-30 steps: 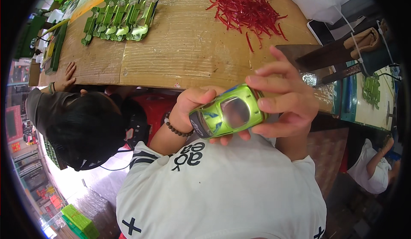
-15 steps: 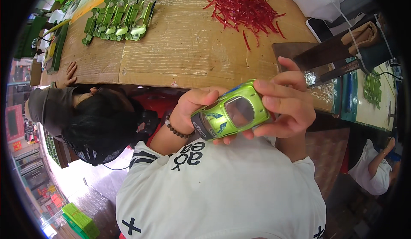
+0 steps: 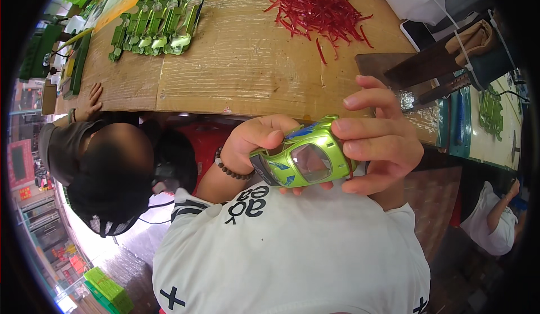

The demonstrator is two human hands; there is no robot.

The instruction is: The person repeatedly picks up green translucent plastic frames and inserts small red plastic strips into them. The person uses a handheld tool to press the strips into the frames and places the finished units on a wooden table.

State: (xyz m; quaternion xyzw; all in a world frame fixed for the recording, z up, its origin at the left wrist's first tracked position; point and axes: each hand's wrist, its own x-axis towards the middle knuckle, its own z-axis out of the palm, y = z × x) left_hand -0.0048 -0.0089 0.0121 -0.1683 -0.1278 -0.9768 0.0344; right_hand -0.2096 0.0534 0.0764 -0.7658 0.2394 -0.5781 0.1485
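Observation:
A lime-green toy car body (image 3: 332,157) with clear windows and blue side markings is held over my lap, just off the table's near edge. My left hand (image 3: 253,142) wraps round its dark-fronted end, thumb on top and fingertips showing beneath. At the other end, my right hand (image 3: 388,139) has two fingertips on the body and another finger lower down by the rear. Its upper fingers are raised off the car. A thin red piece (image 3: 351,169) shows at that rear end, beside my right fingers; how it sits there is partly hidden.
Beyond lies a heap of red plastic strips (image 3: 320,13) on the wooden table (image 3: 225,78). Several green car bodies (image 3: 160,24) stand in a row at far left. A dark metal fixture (image 3: 427,69) is at right. Another person (image 3: 112,162) sits at left, one hand on the table edge.
The car body has tilted, showing more of its blue-marked side. My right hand's upper fingers have lifted and spread away from it. The person at left has shifted their head.

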